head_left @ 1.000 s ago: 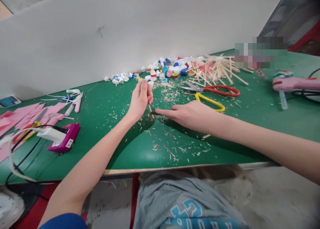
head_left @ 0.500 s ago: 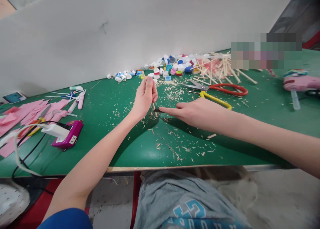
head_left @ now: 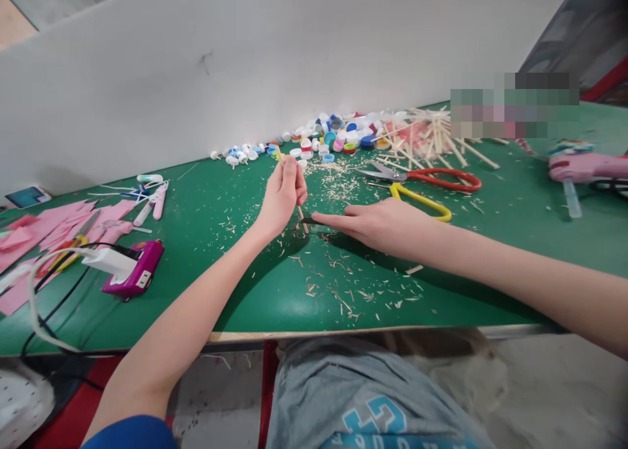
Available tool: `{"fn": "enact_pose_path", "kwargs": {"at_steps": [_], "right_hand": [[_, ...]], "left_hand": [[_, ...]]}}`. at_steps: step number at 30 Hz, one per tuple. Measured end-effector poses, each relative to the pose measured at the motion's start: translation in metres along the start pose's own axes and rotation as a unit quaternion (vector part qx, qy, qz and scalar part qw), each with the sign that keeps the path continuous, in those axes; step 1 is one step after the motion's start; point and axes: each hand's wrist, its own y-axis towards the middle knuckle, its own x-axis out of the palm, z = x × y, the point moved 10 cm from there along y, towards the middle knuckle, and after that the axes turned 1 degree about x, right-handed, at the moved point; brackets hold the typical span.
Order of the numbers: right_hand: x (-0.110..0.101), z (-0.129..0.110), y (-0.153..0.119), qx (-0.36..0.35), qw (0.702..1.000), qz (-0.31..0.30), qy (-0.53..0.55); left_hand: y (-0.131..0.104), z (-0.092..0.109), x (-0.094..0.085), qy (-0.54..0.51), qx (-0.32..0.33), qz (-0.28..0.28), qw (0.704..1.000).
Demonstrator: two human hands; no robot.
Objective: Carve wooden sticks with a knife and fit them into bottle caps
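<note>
My left hand (head_left: 283, 194) is closed around a thin wooden stick (head_left: 301, 212). The stick slants down, its upper end poking out above my thumb and its lower end close to the green tabletop. My right hand (head_left: 380, 225) grips a knife (head_left: 308, 220), with the index finger stretched along it. Only the dark blade shows, crossing the stick's lower part; the handle is hidden under my hand. Pale wood shavings (head_left: 346, 298) lie scattered below and around both hands. Just beyond my right hand are scissors (head_left: 426, 177) with one red and one yellow handle.
Bottle caps (head_left: 330, 138) and a heap of wooden sticks (head_left: 436, 141) line the white partition. Pink sheets (head_left: 63, 223), another pair of scissors (head_left: 78, 239) and a purple power socket (head_left: 142, 272) with cables occupy the left. A pink glue gun (head_left: 572, 167) lies at the right.
The view has shifted slightly. Both hands keep nearly the same pose, with the blade still at the stick's lower part.
</note>
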Motion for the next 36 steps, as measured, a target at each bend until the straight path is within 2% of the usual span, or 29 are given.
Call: {"fn": "enact_pose_path", "kwargs": {"at_steps": [7, 15, 23, 30, 36], "right_hand": [[0.009, -0.005, -0.002, -0.023, 0.999, -0.027, 0.003], [-0.007, -0.001, 0.002, -0.003, 1.000, 0.008, -0.021], [0.007, -0.006, -0.003, -0.023, 0.999, -0.032, -0.011], [0.001, 0.000, -0.004, -0.008, 1.000, -0.003, -0.016], [0.001, -0.002, -0.003, -0.023, 1.000, -0.008, -0.007]], "left_hand": [[0.000, 0.001, 0.001, 0.007, -0.004, 0.000, 1.000], [0.000, -0.003, -0.001, 0.014, -0.008, 0.002, 1.000], [-0.001, -0.003, -0.002, 0.012, -0.005, 0.000, 1.000], [0.001, -0.006, -0.005, 0.010, -0.008, 0.006, 1.000], [0.001, -0.007, -0.005, 0.011, -0.010, 0.009, 1.000]]}}
